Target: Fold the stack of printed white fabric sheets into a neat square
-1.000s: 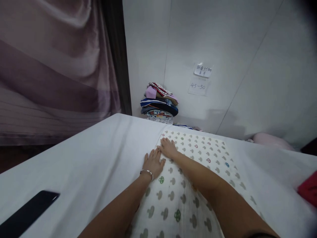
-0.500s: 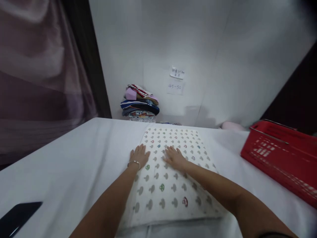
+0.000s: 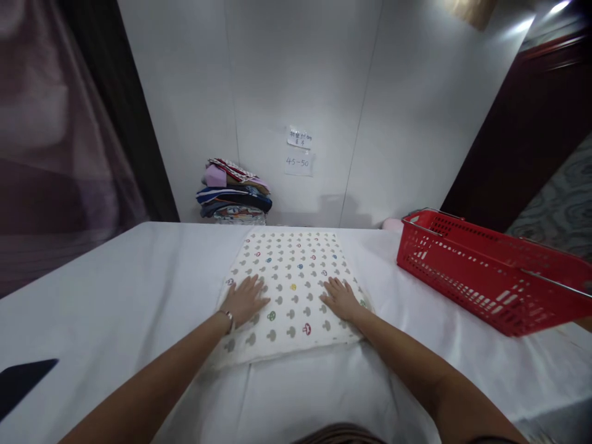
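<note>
A white cloth printed with small mushrooms (image 3: 296,308) lies flat, seemingly folded, on the white-covered table (image 3: 152,277). My left hand (image 3: 244,299) rests palm down on the cloth's left part, fingers spread, with a bracelet at the wrist. On its right part, my right hand (image 3: 342,298) lies flat with the fingers apart. Neither hand grips anything. Most mushrooms are grey, a few red, green, blue or yellow.
A red plastic basket (image 3: 472,271) with metal handles stands at the right. Folded clothes are stacked (image 3: 235,194) beyond the back edge, by the wall. A dark flat object (image 3: 25,382) lies at the left front. Paper notes (image 3: 298,163) hang on the wall.
My view has turned to the right, showing more of the basket. My hands have moved farther apart, and the cloth's front edge now lies farther from me.
</note>
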Motion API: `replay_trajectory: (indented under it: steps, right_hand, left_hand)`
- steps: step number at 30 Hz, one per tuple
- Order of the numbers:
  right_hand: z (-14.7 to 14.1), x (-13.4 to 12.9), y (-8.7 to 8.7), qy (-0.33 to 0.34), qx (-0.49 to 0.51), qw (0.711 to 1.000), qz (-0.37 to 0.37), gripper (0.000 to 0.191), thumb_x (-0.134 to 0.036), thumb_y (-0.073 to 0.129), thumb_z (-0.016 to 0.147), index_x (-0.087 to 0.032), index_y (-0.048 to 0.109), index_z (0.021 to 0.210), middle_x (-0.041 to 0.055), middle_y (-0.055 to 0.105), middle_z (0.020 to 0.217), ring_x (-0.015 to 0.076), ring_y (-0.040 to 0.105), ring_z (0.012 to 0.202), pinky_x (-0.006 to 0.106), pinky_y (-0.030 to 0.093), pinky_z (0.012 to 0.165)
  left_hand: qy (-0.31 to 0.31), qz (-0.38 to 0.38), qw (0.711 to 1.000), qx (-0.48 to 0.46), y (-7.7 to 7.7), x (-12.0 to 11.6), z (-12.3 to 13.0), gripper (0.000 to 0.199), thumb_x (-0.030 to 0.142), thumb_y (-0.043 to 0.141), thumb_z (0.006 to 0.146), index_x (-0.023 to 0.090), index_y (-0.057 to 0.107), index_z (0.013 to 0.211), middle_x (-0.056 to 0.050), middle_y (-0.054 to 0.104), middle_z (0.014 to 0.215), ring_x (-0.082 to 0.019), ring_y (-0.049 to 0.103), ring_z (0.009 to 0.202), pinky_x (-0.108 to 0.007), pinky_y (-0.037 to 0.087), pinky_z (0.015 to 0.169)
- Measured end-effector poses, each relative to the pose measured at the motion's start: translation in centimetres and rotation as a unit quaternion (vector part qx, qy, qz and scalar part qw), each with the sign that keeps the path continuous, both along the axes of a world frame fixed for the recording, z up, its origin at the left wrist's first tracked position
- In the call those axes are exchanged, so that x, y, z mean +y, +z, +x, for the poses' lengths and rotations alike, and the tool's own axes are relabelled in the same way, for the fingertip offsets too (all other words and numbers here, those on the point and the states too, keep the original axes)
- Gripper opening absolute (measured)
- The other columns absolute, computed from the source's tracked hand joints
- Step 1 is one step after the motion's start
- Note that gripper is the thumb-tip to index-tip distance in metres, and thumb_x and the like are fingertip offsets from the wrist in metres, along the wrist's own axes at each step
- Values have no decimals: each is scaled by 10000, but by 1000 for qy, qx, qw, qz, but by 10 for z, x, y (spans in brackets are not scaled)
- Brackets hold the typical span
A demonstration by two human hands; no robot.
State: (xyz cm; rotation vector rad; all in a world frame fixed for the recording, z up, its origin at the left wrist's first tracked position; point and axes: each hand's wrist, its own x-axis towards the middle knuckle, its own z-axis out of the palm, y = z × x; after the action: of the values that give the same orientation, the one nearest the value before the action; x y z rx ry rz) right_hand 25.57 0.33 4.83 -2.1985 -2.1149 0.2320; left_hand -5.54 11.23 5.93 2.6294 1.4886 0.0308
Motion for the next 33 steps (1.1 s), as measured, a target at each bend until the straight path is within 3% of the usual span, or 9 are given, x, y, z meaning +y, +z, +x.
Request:
replay_trajectory:
  steps: [5, 8, 11, 13, 15, 19, 22, 28, 33]
  right_hand:
    - [11, -15, 2, -8, 7, 1000, -7, 645, -563, 214, 877, -202, 216, 1411, 78, 112, 1489, 238, 18, 1360, 467, 8, 1055]
    - [17, -21, 2, -11, 37, 999, -3, 579, -514, 274, 884, -220, 288, 1383, 78, 165, 1479, 241, 59, 1358, 488, 42, 1050]
    - [29, -27, 3, -40, 158, 985, 64, 512, -460, 345, 875, -217, 407, 1321, 72, 280, 1441, 215, 184, 1338, 437, 130, 1066]
    - [44, -36, 3, -85, 278, 946, 143, 469, -453, 397, 852, -218, 503, 1243, 62, 412, 1368, 205, 329, 1276, 390, 247, 1044]
    - [62, -48, 3, -148, 387, 887, 206, 406, -438, 473, 809, -205, 592, 1119, 63, 558, 1225, 210, 478, 1151, 365, 378, 957]
    - [89, -79, 7, -285, 541, 757, 229, 231, -309, 556, 750, -155, 623, 908, 84, 653, 1004, 185, 622, 851, 294, 518, 677]
    - [92, -97, 12, -328, 599, 702, 202, 169, -217, 562, 746, -154, 589, 901, 84, 657, 931, 138, 630, 646, 247, 512, 527]
    - [75, -121, 14, -318, 623, 708, 102, 96, -219, 537, 795, -153, 552, 863, 48, 651, 724, 108, 571, 459, 233, 480, 418]
    - [69, -128, 10, -313, 626, 714, 27, 101, -227, 515, 816, -144, 567, 839, 45, 647, 676, 118, 576, 441, 234, 475, 396]
  left_hand:
    - [24, -11, 1000, -11, -19, -28, -13, 699, 614, 212, 821, 218, 264, 1395, -39, 139, 1481, -238, 100, 1361, -441, 83, 1085]
    - [30, -14, 999, -12, -14, -23, -11, 696, 604, 245, 818, 206, 284, 1388, -49, 150, 1479, -251, 107, 1359, -452, 91, 1079]
    - [37, -29, 999, -7, -5, -24, -8, 665, 571, 263, 826, 204, 304, 1379, -57, 176, 1475, -244, 126, 1356, -439, 113, 1077]
    - [44, -35, 998, -13, 0, -34, -4, 638, 558, 263, 835, 220, 314, 1374, -56, 189, 1473, -237, 137, 1355, -431, 133, 1075]
    - [27, -28, 999, -36, 3, -53, 5, 619, 559, 270, 841, 236, 328, 1365, -52, 197, 1472, -238, 146, 1353, -434, 151, 1072]
    - [-118, 10, 988, -104, 5, -104, 40, 544, 536, 321, 851, 254, 414, 1308, -44, 267, 1451, -239, 212, 1332, -441, 163, 1075]
    - [-211, 25, 967, -137, 3, -136, 72, 487, 478, 388, 850, 252, 442, 1277, -41, 339, 1416, -223, 284, 1293, -426, 193, 1071]
    - [-281, 25, 945, -164, 6, -159, 137, 397, 291, 498, 815, 206, 480, 1203, -71, 490, 1254, -218, 417, 1138, -374, 321, 970]
    - [-289, 9, 948, -135, 11, -162, 189, 335, 348, 511, 804, 195, 514, 1102, -78, 544, 1077, -229, 478, 1012, -361, 384, 858]
